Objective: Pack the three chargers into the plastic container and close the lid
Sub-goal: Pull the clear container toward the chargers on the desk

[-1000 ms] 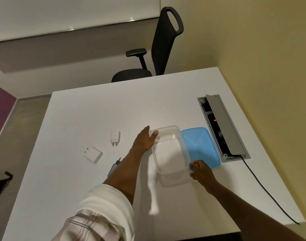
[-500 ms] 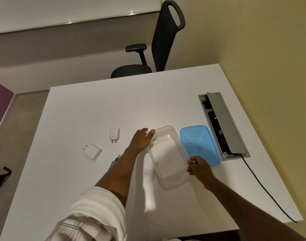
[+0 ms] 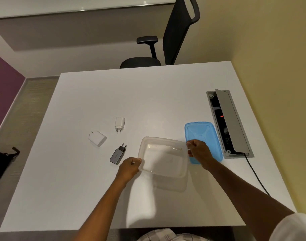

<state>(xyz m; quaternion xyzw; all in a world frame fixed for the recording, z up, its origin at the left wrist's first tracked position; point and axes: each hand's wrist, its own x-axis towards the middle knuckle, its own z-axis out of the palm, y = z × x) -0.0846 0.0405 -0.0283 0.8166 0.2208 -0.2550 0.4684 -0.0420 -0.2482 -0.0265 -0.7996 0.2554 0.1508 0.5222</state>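
Hands grip the plastic container [image 3: 163, 158] from both sides: we see the left hand [image 3: 130, 166] closed on its left rim and the right hand [image 3: 198, 151] closed on its right rim. The container is open and empty, and it seems lifted a little over the white table [image 3: 96, 188], toward the near right part. Its blue lid [image 3: 202, 136] lies flat just beside it, toward the right edge. Three chargers rest left of the container, apart from it: the dark charger [image 3: 117, 153] nearest, the square white charger [image 3: 97, 138] farther left, and the small white charger [image 3: 119, 123] behind them.
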